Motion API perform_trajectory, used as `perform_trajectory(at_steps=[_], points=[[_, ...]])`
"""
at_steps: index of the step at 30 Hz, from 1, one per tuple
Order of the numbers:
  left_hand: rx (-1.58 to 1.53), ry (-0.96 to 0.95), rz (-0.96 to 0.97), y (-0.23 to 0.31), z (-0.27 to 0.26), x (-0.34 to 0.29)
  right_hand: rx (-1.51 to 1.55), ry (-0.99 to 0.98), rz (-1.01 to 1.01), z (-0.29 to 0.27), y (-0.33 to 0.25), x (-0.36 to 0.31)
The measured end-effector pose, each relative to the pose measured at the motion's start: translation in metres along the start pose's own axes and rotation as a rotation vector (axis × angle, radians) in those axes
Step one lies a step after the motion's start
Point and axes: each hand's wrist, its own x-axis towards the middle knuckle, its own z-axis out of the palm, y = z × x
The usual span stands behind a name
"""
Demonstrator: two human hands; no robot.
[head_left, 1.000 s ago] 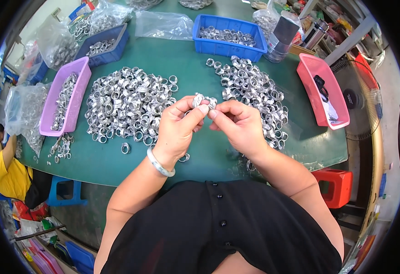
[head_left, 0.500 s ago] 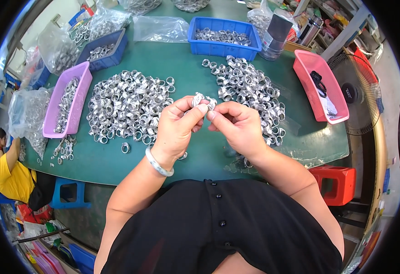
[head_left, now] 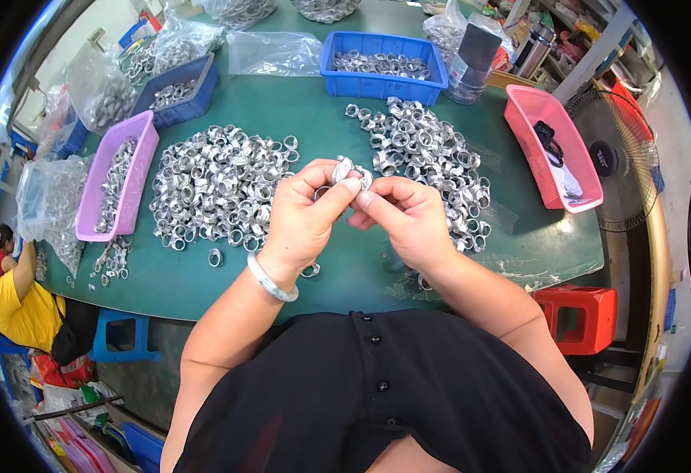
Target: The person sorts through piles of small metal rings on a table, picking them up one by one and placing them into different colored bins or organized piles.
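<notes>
The person's left hand (head_left: 302, 217) and right hand (head_left: 415, 225) are drawn together above the green table (head_left: 361, 280), their fingertips meeting at a small cluster of silvery rings (head_left: 344, 169); the left thumb and fingers are clamped on the cluster, while the right thumb and forefinger pinch at its near right side, a hold that seems to steady the pieces with one hand and leave the other free for fine handling; the cluster is raised between the left pile of rings (head_left: 211, 189) and the right pile of rings (head_left: 420, 138), both perhaps spread there to lie within easy reach; the blue tray (head_left: 381, 87) and the lilac basket (head_left: 135, 193), each with metal pieces inside, stand beyond and beside the piles, their walls probably keeping the pieces from scattering; a single ring (head_left: 215, 257) lies just apart from the left pile; how many rings are held cannot be told, since thumbs and curled fingers cover much of them, and the contact under the right fingertips is hard to make out; the left wrist partly hides a loose ring (head_left: 311, 270); the black object (head_left: 548, 142) in the pink basket (head_left: 528, 150) is unclear.
</notes>
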Motion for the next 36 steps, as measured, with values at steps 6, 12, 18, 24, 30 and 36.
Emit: perform_trajectory(at_steps=[6, 12, 18, 24, 30, 36], points=[[0.189, -0.058, 0.086, 0.007, -0.003, 0.012, 0.17, -0.004, 0.024, -0.002, 0.008, -0.001], [0.286, -0.164, 0.065, 0.012, -0.006, 0.019, 0.188, -0.004, 0.005, 0.0, 0.014, -0.005], [0.253, -0.255, -0.06, 0.02, -0.009, 0.023, 0.112, -0.035, -0.012, -0.002, 0.015, -0.009], [0.208, -0.337, -0.154, 0.025, -0.012, 0.025, -0.094, -0.077, -0.113, -0.002, 0.014, -0.015], [0.256, -0.384, -0.143, 0.027, -0.013, 0.027, -0.179, -0.066, -0.192, -0.001, 0.016, -0.017], [0.208, -0.427, -0.135, 0.024, -0.015, 0.029, -0.245, -0.065, -0.26, -0.002, 0.02, -0.018]])
